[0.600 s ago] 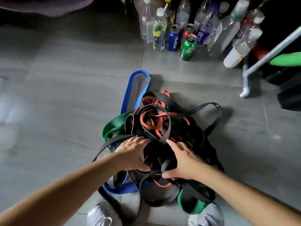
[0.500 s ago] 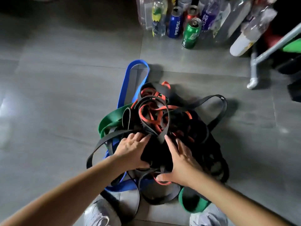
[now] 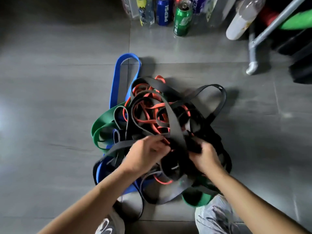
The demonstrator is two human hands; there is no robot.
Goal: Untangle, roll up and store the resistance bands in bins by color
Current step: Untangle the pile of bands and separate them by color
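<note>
A tangled heap of resistance bands lies on the grey tiled floor in front of me. A blue band (image 3: 118,78) loops out at the far left, a green band (image 3: 103,119) bulges at the left, thin orange bands (image 3: 148,105) wind through the middle, and several black bands (image 3: 211,92) cross over the top. My left hand (image 3: 145,154) pinches a thin orange band at the heap's near side. My right hand (image 3: 204,156) grips a bunched black band (image 3: 192,144). No bins are in view.
Bottles and cans stand at the far edge, among them a blue Pepsi can (image 3: 164,11) and a green can (image 3: 183,18). A metal frame leg (image 3: 252,65) stands at the far right. My shoes (image 3: 214,215) are just below the heap.
Both hands lay flat on the heap before; now their fingers have curled, the left around an orange band and the right around a black band. The camera has tilted further down.
</note>
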